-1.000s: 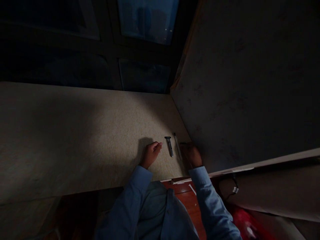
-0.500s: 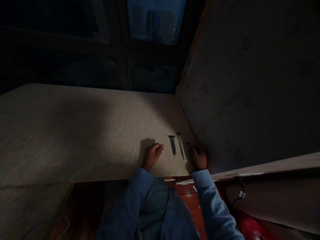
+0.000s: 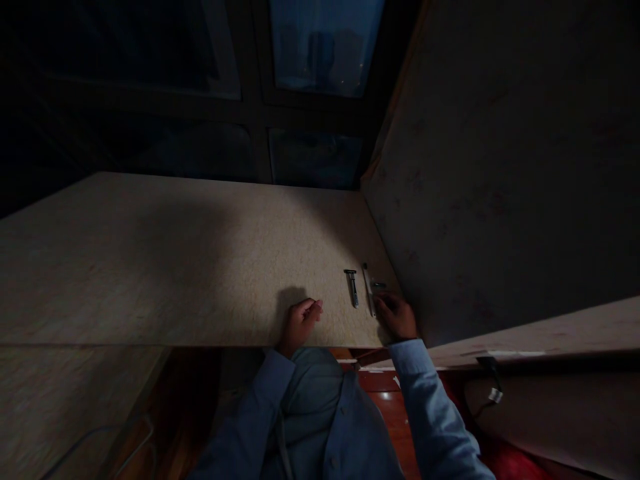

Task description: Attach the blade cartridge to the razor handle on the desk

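The scene is dim. My left hand (image 3: 300, 321) rests on the speckled beige board (image 3: 175, 260) near its front edge, its fingers curled loosely with nothing visible in them. My right hand (image 3: 397, 315) lies at the board's right corner, its fingertips touching the near end of a thin pale stick (image 3: 369, 290). A small dark piece (image 3: 377, 285) lies just beyond those fingers. A short metal bolt-like part (image 3: 352, 287) sits on the board between the two hands, untouched.
A large pale panel (image 3: 500, 167) stands upright along the board's right side. Dark window panes (image 3: 320, 47) are behind. Reddish-brown floor (image 3: 385, 393) shows below the board's front edge, with a cable and plug (image 3: 493, 390) to the right.
My right hand has slid left and forward to the near end of the pale stick. My left hand has barely moved. The view has shifted slightly.
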The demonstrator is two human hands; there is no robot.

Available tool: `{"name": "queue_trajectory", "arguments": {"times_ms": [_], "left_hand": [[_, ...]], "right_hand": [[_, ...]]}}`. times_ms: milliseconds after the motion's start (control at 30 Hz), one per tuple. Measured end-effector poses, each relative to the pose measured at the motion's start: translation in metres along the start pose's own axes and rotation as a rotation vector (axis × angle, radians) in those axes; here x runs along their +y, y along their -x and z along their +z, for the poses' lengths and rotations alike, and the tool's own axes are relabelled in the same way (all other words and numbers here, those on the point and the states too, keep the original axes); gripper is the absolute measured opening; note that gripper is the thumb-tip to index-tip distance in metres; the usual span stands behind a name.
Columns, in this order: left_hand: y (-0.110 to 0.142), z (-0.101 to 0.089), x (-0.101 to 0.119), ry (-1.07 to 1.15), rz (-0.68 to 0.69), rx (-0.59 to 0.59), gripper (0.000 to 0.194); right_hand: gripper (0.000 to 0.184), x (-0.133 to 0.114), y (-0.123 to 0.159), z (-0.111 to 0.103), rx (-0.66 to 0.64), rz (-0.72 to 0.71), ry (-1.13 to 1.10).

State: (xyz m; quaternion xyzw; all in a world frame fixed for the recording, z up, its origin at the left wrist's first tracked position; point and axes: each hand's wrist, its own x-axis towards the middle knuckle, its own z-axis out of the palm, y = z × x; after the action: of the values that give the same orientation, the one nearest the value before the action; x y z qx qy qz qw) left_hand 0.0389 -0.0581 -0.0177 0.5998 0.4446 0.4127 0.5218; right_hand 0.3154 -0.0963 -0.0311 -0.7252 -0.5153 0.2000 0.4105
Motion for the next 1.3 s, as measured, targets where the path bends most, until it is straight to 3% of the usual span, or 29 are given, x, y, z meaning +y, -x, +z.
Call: {"name": "queue_trajectory", "arguments": {"times_ms": [567, 833, 1033, 1167, 1300], "left_hand": [[-0.001, 0.001, 0.001, -0.010, 0.008, 0.008, 0.043], [0.004, 0.000, -0.001, 0.044, -0.019, 0.026, 0.043], [0.016, -0.009, 0.004, 0.065, -0.070, 0.040, 0.043], [0.016, -0.019, 0.010, 0.087, -0.111, 0.083, 0.043], [0.014, -0.039, 0.009, 0.095, -0.116, 0.226, 0.043]], "right_hand": [[0.045, -0.001, 0.001, -0.001, 0.049, 0.009, -0.105], [0.037, -0.027, 0.032, 0.007, 0.242, -0.033, -0.261], [0.028, -0.082, 0.067, 0.050, -0.043, -0.186, -0.296], [0.028, -0.104, 0.060, 0.083, -0.259, -0.249, -0.299], [0.030, -0.108, 0.046, 0.103, -0.324, -0.209, -0.267]]}}
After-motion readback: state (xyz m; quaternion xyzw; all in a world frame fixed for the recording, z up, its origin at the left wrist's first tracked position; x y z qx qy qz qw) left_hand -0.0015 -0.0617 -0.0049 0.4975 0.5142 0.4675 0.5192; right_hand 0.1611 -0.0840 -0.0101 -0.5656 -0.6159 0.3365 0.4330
